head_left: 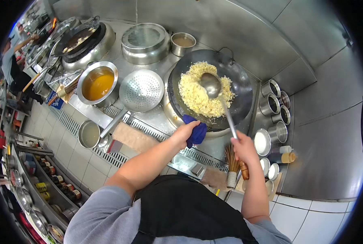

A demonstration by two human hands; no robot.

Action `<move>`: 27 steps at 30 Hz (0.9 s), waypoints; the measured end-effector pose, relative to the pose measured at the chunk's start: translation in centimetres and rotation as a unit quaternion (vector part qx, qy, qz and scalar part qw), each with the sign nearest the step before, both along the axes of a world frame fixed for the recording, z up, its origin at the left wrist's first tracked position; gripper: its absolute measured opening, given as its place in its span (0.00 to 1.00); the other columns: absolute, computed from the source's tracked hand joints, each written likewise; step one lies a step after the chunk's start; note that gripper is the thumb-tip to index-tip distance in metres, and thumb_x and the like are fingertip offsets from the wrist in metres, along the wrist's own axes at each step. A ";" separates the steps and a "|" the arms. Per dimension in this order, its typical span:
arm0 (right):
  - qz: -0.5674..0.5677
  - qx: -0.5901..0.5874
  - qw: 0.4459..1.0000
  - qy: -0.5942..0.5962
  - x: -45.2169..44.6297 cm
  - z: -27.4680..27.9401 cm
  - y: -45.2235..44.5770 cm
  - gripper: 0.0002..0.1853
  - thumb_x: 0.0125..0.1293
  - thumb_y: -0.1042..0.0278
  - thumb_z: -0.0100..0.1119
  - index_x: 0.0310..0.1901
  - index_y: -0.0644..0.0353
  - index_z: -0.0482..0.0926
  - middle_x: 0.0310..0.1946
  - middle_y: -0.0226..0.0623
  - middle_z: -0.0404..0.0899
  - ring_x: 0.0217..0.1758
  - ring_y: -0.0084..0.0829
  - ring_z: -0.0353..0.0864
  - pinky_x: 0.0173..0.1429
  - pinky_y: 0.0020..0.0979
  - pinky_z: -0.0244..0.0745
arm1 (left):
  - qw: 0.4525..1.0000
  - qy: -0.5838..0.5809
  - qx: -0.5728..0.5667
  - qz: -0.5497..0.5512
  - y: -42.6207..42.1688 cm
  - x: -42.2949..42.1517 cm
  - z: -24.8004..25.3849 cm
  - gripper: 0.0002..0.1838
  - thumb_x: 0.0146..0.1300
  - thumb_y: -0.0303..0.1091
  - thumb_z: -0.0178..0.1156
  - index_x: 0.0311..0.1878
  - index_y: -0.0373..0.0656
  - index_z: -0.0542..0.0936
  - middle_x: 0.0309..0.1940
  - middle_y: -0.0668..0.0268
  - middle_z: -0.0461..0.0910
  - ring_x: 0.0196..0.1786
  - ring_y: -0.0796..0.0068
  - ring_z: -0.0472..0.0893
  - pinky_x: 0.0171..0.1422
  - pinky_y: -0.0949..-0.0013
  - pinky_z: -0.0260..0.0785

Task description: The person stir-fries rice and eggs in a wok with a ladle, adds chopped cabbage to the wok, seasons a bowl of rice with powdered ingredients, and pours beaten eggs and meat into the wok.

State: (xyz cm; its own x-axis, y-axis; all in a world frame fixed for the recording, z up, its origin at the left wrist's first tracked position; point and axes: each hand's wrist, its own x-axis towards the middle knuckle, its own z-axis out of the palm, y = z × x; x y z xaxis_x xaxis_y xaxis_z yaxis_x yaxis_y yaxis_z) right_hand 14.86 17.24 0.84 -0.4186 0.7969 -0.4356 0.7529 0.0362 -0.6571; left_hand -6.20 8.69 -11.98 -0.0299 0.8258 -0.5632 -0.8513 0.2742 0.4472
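Observation:
A large dark wok (240, 87) sits on the burner in front of me, with yellowish fried rice (193, 91) heaped in it. My left hand (186, 132) is closed around a folded blue cloth (197, 131) at the wok's near rim; whatever part of the wok lies under the cloth is hidden. My right hand (245, 148) grips the handle of a metal ladle (210, 86). The ladle's bowl rests in the rice, toward the right of the heap, and its handle slants down to my hand.
Left of the wok lie a perforated strainer (141, 90) and a pot of orange oil (98, 86). Steel containers (269, 104) and seasoning bowls line the right side. A bamboo brush (231, 160) stands near my right hand. Another person (14, 61) works at a far-left stove.

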 end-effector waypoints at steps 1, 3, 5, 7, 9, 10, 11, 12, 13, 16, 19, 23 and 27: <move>0.000 -0.004 1.000 0.000 0.3 -1.1 1.3 0.20 0.66 0.63 0.52 0.57 0.61 0.72 0.19 0.40 0.75 0.12 0.32 0.73 0.19 0.34 0.69 | 1.000 -0.013 -0.002 -0.005 -0.4 0.1 0.3 0.16 0.67 0.44 0.52 0.43 0.40 0.77 0.33 0.63 0.81 0.30 0.69 0.81 0.33 0.63 0.77; 0.023 0.301 0.952 -0.037 0.2 -3.9 5.1 0.25 0.66 0.63 0.51 0.64 0.59 0.67 0.26 0.51 0.79 0.16 0.38 0.77 0.24 0.38 0.73 | 1.000 0.018 -0.014 -0.013 -0.7 0.7 0.5 0.17 0.65 0.49 0.53 0.43 0.44 0.77 0.32 0.65 0.80 0.28 0.69 0.80 0.31 0.59 0.77; -0.016 0.234 0.971 -0.050 -3.1 -2.9 5.8 0.25 0.65 0.63 0.51 0.63 0.61 0.67 0.30 0.55 0.79 0.21 0.43 0.79 0.29 0.39 0.74 | 1.000 -0.009 0.003 -0.018 -0.8 1.0 0.6 0.20 0.63 0.53 0.54 0.44 0.45 0.77 0.31 0.66 0.79 0.28 0.70 0.80 0.30 0.57 0.77; -0.028 0.141 0.989 -0.026 -6.3 -3.8 5.7 0.25 0.64 0.62 0.52 0.62 0.59 0.68 0.36 0.60 0.78 0.36 0.55 0.80 0.41 0.45 0.74 | 0.998 -0.042 0.028 -0.042 -1.2 1.2 0.9 0.23 0.63 0.57 0.53 0.44 0.45 0.77 0.29 0.65 0.79 0.27 0.70 0.79 0.27 0.56 0.76; 0.104 0.226 0.968 0.041 -5.5 -6.6 5.0 0.24 0.64 0.61 0.52 0.62 0.52 0.68 0.36 0.61 0.78 0.42 0.58 0.78 0.44 0.48 0.72 | 0.996 -0.075 0.039 -0.042 -1.3 1.7 0.0 0.23 0.60 0.62 0.53 0.42 0.51 0.76 0.25 0.68 0.76 0.23 0.71 0.76 0.19 0.60 0.72; 0.123 0.236 0.964 -0.021 -5.1 -5.9 3.6 0.24 0.63 0.61 0.53 0.62 0.49 0.68 0.36 0.59 0.78 0.42 0.57 0.78 0.44 0.49 0.72 | 0.997 -0.061 0.005 -0.042 -1.4 1.5 0.6 0.24 0.62 0.59 0.52 0.45 0.46 0.76 0.28 0.63 0.78 0.26 0.66 0.79 0.23 0.58 0.72; 0.137 0.250 0.955 -0.086 -4.1 -3.8 2.0 0.25 0.63 0.60 0.53 0.63 0.47 0.67 0.37 0.58 0.79 0.41 0.57 0.78 0.45 0.49 0.72 | 0.997 -0.057 0.003 -0.049 -1.6 1.2 0.5 0.24 0.62 0.59 0.53 0.47 0.48 0.77 0.31 0.65 0.79 0.29 0.67 0.80 0.27 0.57 0.74; 0.157 0.258 0.942 -0.145 -2.4 -2.1 0.8 0.26 0.62 0.61 0.54 0.63 0.47 0.67 0.35 0.56 0.79 0.40 0.57 0.78 0.44 0.50 0.72 | 0.998 -0.037 -0.022 -0.036 -1.9 1.0 1.5 0.24 0.62 0.59 0.53 0.48 0.49 0.77 0.33 0.66 0.80 0.32 0.68 0.80 0.30 0.57 0.75; 0.185 0.297 0.923 -0.162 -0.3 -1.1 0.2 0.26 0.63 0.62 0.55 0.64 0.45 0.66 0.33 0.53 0.79 0.38 0.55 0.78 0.41 0.49 0.72 | 0.998 -0.021 -0.044 -0.028 -2.1 0.9 2.5 0.24 0.62 0.59 0.53 0.49 0.51 0.77 0.35 0.68 0.81 0.34 0.69 0.81 0.33 0.57 0.76; 0.139 0.375 0.887 -0.231 5.9 -1.2 -1.3 0.29 0.64 0.67 0.53 0.67 0.42 0.62 0.33 0.48 0.79 0.34 0.51 0.78 0.38 0.47 0.72 | 0.998 -0.026 -0.025 -0.043 -1.8 0.2 1.4 0.22 0.63 0.56 0.54 0.52 0.53 0.77 0.39 0.70 0.81 0.38 0.72 0.81 0.37 0.56 0.77; 0.026 0.376 0.901 -0.213 10.8 -4.7 -2.4 0.30 0.64 0.68 0.53 0.68 0.41 0.61 0.35 0.49 0.78 0.34 0.49 0.78 0.38 0.46 0.72 | 0.998 -0.052 0.011 -0.044 -1.1 -0.2 0.7 0.19 0.62 0.51 0.57 0.49 0.50 0.76 0.35 0.67 0.80 0.33 0.69 0.81 0.33 0.54 0.77; -0.009 0.341 0.907 -0.248 9.5 -1.8 -4.4 0.29 0.62 0.69 0.56 0.66 0.39 0.64 0.34 0.51 0.79 0.34 0.53 0.77 0.39 0.46 0.71 | 0.996 0.008 -0.077 -0.045 4.0 -1.1 -1.6 0.10 0.57 0.34 0.56 0.38 0.38 0.72 0.29 0.59 0.77 0.26 0.67 0.78 0.20 0.64 0.70; 0.078 0.245 0.964 -0.073 12.3 5.8 -7.2 0.27 0.61 0.70 0.57 0.63 0.42 0.69 0.33 0.49 0.79 0.29 0.46 0.78 0.38 0.37 0.73 | 0.993 0.067 -0.069 0.071 -1.8 2.7 3.8 0.09 0.56 0.30 0.53 0.39 0.38 0.70 0.25 0.60 0.72 0.20 0.67 0.71 0.16 0.68 0.58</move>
